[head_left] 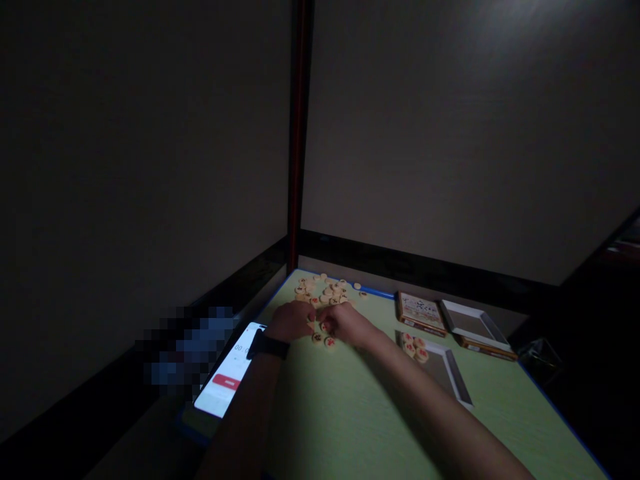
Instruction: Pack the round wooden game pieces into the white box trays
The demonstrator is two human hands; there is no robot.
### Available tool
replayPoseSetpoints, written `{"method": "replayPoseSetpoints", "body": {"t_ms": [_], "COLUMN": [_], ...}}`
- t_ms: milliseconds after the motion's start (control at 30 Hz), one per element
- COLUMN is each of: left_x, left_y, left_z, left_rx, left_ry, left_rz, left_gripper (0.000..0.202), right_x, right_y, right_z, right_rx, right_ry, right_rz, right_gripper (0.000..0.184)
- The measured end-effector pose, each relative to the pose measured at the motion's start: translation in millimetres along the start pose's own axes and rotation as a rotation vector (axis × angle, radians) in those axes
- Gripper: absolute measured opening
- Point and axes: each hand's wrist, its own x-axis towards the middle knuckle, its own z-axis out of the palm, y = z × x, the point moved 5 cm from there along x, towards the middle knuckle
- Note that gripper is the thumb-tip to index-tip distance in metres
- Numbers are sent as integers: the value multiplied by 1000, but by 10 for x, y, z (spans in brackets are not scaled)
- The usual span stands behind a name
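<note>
Both hands meet over a heap of round wooden xiangqi pieces (336, 292) at the table's far left corner. My left hand (293, 320), with a dark band on its wrist, has its fingers curled down among the pieces. Close beside it, my right hand (344, 322) is closed, its fingertips next to a piece. What either hand grips is hidden. Two pieces lie just in front: one with a dark mark (317, 338) and one with a red mark (329, 342). Several red-marked pieces (415, 347) are grouped in a shallow open tray (457, 377) to the right.
A lit phone (215, 398) showing a timer lies at the table's left edge. Toward the back right are a printed flat box (421, 312) and another open box (475, 321). Dark walls (425, 147) stand behind the green table (345, 413) and to its left.
</note>
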Motion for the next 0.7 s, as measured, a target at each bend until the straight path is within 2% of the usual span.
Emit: {"method": "replayPoseSetpoints", "body": {"t_ms": [233,433,567,700], "left_x": [33,90,94,108], "left_y": [37,34,92,107], "left_z": [34,18,-51,-48], "left_rx": [-51,-64,-110,-104], "left_ry": [34,65,113,132], "left_rz": [109,112,168,201], "left_gripper": [16,7,20,25], "right_x": [18,8,-76,-374], "right_y": [98,33,100,417], "right_z": [25,11,-134,-378], "right_rx": [158,202,272,497], "right_ry": [32,31,109,193], "right_rz": [-24,-71,-33,85], "right_gripper": [38,43,41,27]}}
